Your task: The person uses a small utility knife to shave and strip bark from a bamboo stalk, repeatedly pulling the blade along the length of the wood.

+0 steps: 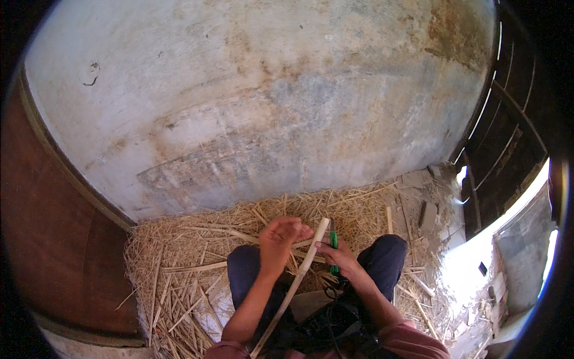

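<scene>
The left hand (pixel 277 240) hangs loosely open, contact unclear, beside a pale bamboo strip (pixel 302 268) slanting up between the hands. The right hand (pixel 342 257) grips a green-handled knife (pixel 333 238), thumb at the strip; seemingly a trimming step, whose next stroke calls for a firm left hold.

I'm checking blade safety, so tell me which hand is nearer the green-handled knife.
Right. The right hand is around the green-handled knife, holding it; the left hand is apart from it, to its left, on the other side of the pale stick.
</scene>
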